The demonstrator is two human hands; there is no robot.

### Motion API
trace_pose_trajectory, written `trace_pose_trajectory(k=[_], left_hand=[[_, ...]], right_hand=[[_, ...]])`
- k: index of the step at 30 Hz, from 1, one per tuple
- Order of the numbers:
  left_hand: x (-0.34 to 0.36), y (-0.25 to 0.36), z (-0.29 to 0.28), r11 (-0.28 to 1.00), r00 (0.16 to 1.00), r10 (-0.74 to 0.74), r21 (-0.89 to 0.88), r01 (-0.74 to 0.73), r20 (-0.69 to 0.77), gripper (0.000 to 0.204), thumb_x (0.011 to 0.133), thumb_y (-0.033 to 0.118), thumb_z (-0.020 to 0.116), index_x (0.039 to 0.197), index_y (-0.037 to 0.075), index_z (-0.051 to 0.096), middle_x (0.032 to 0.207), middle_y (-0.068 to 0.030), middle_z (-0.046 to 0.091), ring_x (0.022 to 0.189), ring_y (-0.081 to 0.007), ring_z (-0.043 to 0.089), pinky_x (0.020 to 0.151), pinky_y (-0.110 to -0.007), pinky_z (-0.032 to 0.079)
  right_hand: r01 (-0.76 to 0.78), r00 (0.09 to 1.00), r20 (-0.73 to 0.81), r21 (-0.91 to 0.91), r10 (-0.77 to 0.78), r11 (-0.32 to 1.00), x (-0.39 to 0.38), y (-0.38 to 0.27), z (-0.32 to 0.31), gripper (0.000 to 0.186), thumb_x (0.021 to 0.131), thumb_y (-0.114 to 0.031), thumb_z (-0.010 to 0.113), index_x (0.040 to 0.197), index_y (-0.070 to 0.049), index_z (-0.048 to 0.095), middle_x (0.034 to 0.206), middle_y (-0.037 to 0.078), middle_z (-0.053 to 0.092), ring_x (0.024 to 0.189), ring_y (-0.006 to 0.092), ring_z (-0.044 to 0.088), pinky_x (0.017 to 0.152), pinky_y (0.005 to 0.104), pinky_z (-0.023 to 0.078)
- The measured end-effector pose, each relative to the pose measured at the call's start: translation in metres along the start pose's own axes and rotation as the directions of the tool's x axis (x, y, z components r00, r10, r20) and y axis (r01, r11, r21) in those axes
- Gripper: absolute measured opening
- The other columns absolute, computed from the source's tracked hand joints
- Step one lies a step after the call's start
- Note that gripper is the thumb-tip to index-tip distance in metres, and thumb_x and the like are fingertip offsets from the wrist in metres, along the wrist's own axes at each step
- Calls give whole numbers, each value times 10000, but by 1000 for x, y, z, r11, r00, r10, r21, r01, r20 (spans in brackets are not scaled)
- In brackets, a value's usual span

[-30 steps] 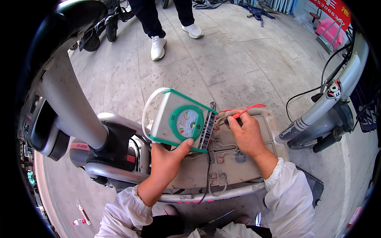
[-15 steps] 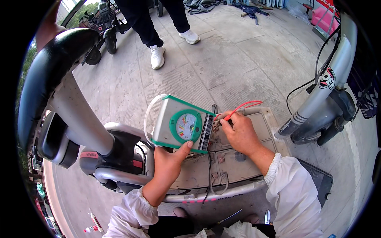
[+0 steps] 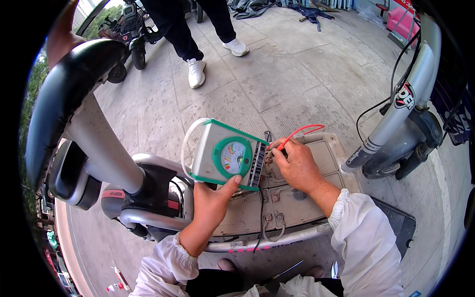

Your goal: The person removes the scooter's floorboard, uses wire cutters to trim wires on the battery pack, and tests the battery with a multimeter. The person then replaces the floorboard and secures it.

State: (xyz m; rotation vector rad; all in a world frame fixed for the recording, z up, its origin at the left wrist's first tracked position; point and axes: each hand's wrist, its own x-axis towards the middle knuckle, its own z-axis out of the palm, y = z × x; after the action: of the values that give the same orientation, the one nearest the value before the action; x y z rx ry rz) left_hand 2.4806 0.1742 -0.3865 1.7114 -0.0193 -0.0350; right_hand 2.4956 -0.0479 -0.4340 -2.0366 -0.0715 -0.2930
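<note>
My left hand [image 3: 213, 200] holds a grey battery tester [image 3: 208, 153] with green edges and a round dial, its thumb on the front. A white strap [image 3: 184, 143] loops from the tester's left side. In my right hand [image 3: 299, 164] is a red test lead [image 3: 302, 129], pinched between thumb and fingers close to a battery terminal [image 3: 268, 159]; whether its tip touches metal is hidden. Below both hands lie brown batteries [image 3: 240, 215] in an electric scooter's floor bay. A black lead [image 3: 261, 218] hangs from the tester across them.
The scooter's seat [image 3: 64, 99] rises at left, its silver front tube [image 3: 396, 106] at right. A person in dark trousers and white shoes [image 3: 196, 74] stands ahead. A screwdriver [image 3: 289, 268] lies near my lap. Behind is another scooter [image 3: 131, 34]; a bottle [image 3: 115, 286] lies lower left.
Both hands keep their hold on the tester and the red lead, almost unmoved. The view has shifted very slightly.
</note>
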Motion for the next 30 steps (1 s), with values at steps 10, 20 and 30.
trace_pose_trajectory(k=[10, 20, 30], left_hand=[[-4, 4, 0, 997, 999, -24, -80, 22, -33, 567, 860, 79, 819, 1319, -51, 510, 1220, -133, 644, 1082, -189, 631, 952, -330, 508], [-4, 18, -48, 999, 996, 36, -38, -39, -76, 547, 862, 94, 816, 1302, -63, 532, 1196, -134, 662, 1083, -177, 634, 973, -325, 496], [14, -1, -44, 990, 990, 52, -126, -69, -131, 583, 862, 114, 810, 1324, -70, 505, 1218, -144, 649, 1093, -190, 631, 984, -336, 494]], right_hand=[[-6, 998, -56, 43, 8, 999, 2, -2, -4, 153, 961, -123, 633, 1013, 19, 653, 885, 192, 688, 806, 336, 662, 749, 413, 521], [-114, 985, -93, 292, 147, 950, -21, -22, -23, 160, 983, -125, 635, 1077, 2, 665, 829, 62, 677, 706, 113, 597, 649, 296, 491], [-129, 991, -12, 162, 132, 978, -31, -25, -13, 154, 973, -95, 634, 1087, 0, 678, 846, 61, 672, 755, 110, 593, 695, 288, 495]])
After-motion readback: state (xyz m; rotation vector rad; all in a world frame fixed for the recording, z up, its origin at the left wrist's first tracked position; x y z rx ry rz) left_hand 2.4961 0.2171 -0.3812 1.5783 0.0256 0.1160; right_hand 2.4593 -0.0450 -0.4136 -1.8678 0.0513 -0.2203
